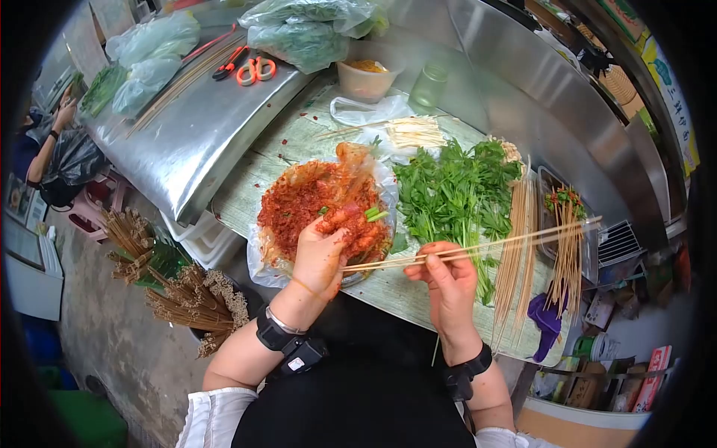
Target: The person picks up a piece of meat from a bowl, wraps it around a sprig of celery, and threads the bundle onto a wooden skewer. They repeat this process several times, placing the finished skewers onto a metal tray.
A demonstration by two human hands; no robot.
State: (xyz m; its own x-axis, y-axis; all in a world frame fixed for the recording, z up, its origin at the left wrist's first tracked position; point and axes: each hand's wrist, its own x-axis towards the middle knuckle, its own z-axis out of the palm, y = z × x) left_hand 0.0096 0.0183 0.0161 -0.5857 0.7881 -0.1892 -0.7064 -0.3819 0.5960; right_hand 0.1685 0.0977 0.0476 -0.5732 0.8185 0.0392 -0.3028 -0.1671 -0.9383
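Note:
My left hand [323, 254] is closed over a bowl of red chili-coated food [299, 201], its fingers smeared with red sauce. Short green stalks [376, 215] stick out from the red-coated food at its fingertips; the exact kind of food is hard to make out. My right hand [448, 280] pinches a few thin bamboo skewers [508, 240] between thumb and fingers. Their left ends reach my left hand, and the other ends point to the right. Plastic film lines the bowl and hangs over its rim. Leafy green herbs [455, 187] lie just beyond my right hand.
More bare skewers [515, 246] lie at the right, near filled skewers [569, 246] on a tray and a purple cloth-like item [547, 325]. Pale enoki-like strips [415, 133], a tub [367, 78] and a green jar [428, 86] stand behind. Scissors [256, 71] rest on the metal counter [202, 123]. Another person's arm [48, 145] shows far left.

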